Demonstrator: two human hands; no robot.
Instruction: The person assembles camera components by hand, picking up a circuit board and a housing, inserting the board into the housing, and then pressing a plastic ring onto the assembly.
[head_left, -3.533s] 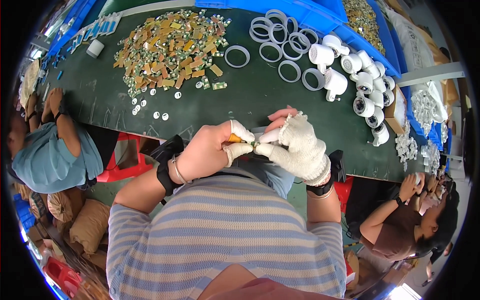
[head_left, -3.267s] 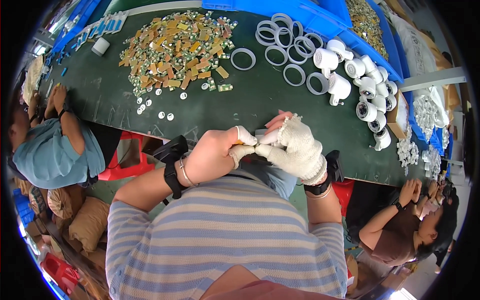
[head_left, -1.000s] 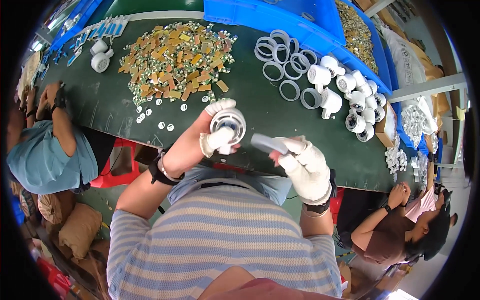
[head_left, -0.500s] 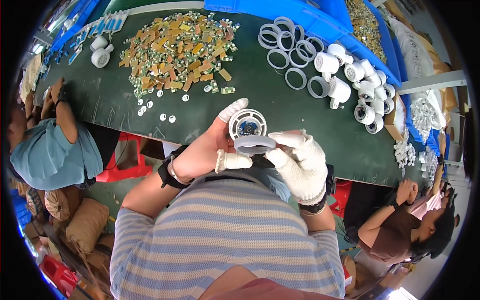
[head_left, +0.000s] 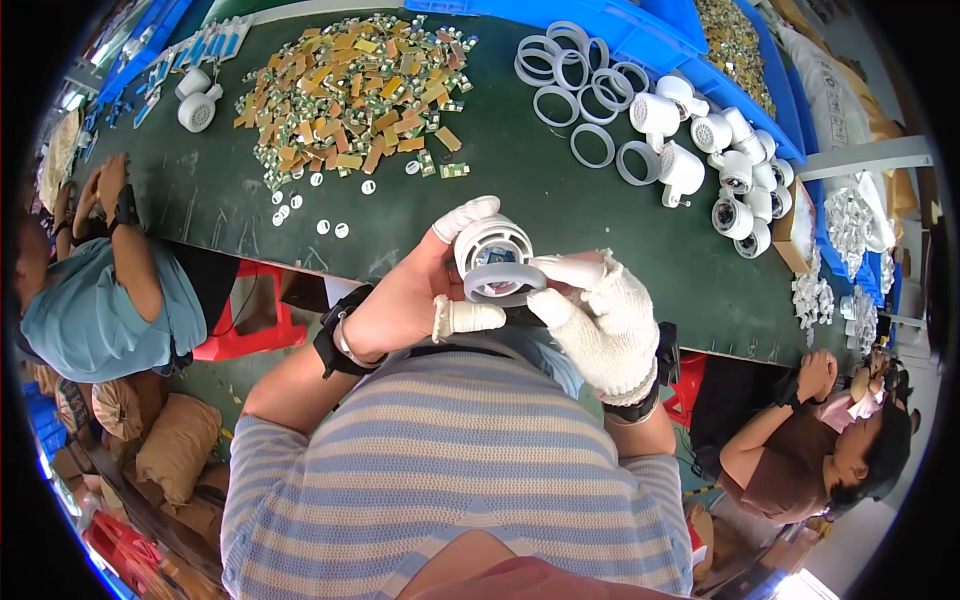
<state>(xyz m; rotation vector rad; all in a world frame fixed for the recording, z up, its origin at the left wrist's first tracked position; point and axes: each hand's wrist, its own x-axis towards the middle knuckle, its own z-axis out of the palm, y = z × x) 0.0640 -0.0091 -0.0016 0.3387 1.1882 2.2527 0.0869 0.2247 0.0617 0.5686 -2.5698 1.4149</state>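
Observation:
My left hand (head_left: pixel 395 295), with white covers on the thumb and a finger, is closed around a white round housing (head_left: pixel 466 246). Inside the housing's open face a small blue circuit board (head_left: pixel 497 256) shows in part. My right hand (head_left: pixel 602 328), in a white knit glove, pinches a light grey plastic ring (head_left: pixel 506 271) by its right side. The ring is tilted in front of the housing's near edge and hides part of it. Whether ring and housing touch, I cannot tell.
On the dark green table (head_left: pixel 400 205) lie a heap of small circuit boards (head_left: pixel 350 95), loose grey rings (head_left: pixel 592 147) and white housings (head_left: pixel 682 170). Blue bins (head_left: pixel 640 40) line the back. Co-workers sit at left (head_left: pixel 95 310) and right (head_left: pixel 790 450).
The housing has tipped, so its board faces me less and more of its outer wall shows. The ring has tilted and shifted slightly left and up, showing more of its opening.

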